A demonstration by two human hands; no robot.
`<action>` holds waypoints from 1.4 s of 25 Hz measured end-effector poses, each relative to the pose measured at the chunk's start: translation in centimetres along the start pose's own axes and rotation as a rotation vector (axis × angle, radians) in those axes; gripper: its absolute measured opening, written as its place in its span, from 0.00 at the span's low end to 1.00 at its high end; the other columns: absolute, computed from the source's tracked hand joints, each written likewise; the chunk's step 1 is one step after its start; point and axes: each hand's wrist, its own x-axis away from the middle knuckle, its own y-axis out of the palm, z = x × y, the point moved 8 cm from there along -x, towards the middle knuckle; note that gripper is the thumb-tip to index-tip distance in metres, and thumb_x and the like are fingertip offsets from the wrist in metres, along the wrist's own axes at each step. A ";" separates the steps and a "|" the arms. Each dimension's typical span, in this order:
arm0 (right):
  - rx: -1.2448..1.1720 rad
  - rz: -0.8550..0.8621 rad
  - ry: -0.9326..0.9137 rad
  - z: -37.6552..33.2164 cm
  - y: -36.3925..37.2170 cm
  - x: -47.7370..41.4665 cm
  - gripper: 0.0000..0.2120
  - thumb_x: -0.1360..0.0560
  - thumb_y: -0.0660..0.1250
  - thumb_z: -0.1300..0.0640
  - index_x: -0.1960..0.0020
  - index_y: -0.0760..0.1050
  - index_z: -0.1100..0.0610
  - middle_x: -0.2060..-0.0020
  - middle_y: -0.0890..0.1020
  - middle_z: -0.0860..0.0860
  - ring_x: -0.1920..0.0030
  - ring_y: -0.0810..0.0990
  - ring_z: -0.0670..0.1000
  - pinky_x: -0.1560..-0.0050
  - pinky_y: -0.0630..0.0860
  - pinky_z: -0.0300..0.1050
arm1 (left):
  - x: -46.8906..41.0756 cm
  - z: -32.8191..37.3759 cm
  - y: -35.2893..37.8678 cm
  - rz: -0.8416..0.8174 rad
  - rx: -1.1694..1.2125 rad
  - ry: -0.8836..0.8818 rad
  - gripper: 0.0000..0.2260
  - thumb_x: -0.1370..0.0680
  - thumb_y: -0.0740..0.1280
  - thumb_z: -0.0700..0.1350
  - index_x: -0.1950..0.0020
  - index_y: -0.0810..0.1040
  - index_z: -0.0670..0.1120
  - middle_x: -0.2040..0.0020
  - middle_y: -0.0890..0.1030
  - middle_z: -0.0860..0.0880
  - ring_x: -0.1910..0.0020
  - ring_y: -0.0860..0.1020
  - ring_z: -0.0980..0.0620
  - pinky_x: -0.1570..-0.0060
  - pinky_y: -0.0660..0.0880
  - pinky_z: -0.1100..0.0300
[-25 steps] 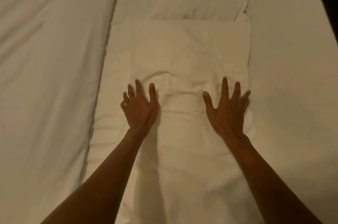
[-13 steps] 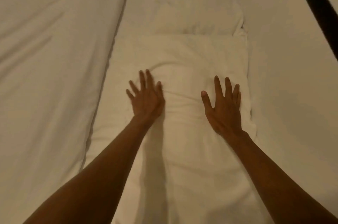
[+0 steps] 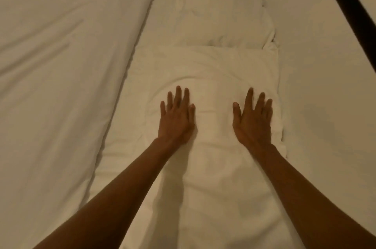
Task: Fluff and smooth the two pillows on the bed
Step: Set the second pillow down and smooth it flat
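Head view: both palms flat on the near pillow, mid-smoothing.

From the head camera I see my left hand and right hand lying palm-down on the near pillow, which sits lengthwise on the bed between the folded duvet on the left and bare sheet on the right. Both sets of fingers are stretched out and holding nothing, the left ones nearly together, the right ones slightly spread. Both forearms reach straight forward, wrists low. I judge the job partly done: this pillow looks fairly flat but creases remain between my hands, and the far pillow, touching the near one's top edge, looks lumpy and bunched at its right corner, so it likely needs work.
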 end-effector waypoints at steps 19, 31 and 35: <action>0.017 -0.006 0.132 1.9 0.1 20.2 0.38 0.17 0.47 0.38 0.17 0.46 0.62 0.18 0.50 0.61 0.17 0.48 0.58 0.18 0.45 0.57 | 18.8 -3.6 1.7 -0.168 -0.047 0.081 0.29 0.16 0.45 0.60 0.18 0.39 0.54 0.18 0.38 0.51 0.19 0.37 0.51 0.20 0.44 0.48; 0.037 0.003 -0.025 2.3 1.0 23.9 0.35 0.17 0.49 0.36 0.16 0.47 0.51 0.18 0.49 0.61 0.18 0.45 0.65 0.19 0.44 0.60 | 21.1 -3.4 3.1 -0.092 -0.110 0.082 0.29 0.16 0.48 0.59 0.18 0.41 0.55 0.17 0.39 0.47 0.19 0.39 0.46 0.20 0.42 0.47; -0.003 0.002 -0.034 3.7 0.6 23.7 0.36 0.18 0.51 0.35 0.16 0.48 0.51 0.17 0.51 0.58 0.17 0.48 0.60 0.18 0.46 0.58 | 22.8 -4.6 2.5 -0.092 -0.116 0.067 0.29 0.17 0.47 0.62 0.19 0.39 0.60 0.18 0.38 0.51 0.19 0.38 0.46 0.21 0.43 0.46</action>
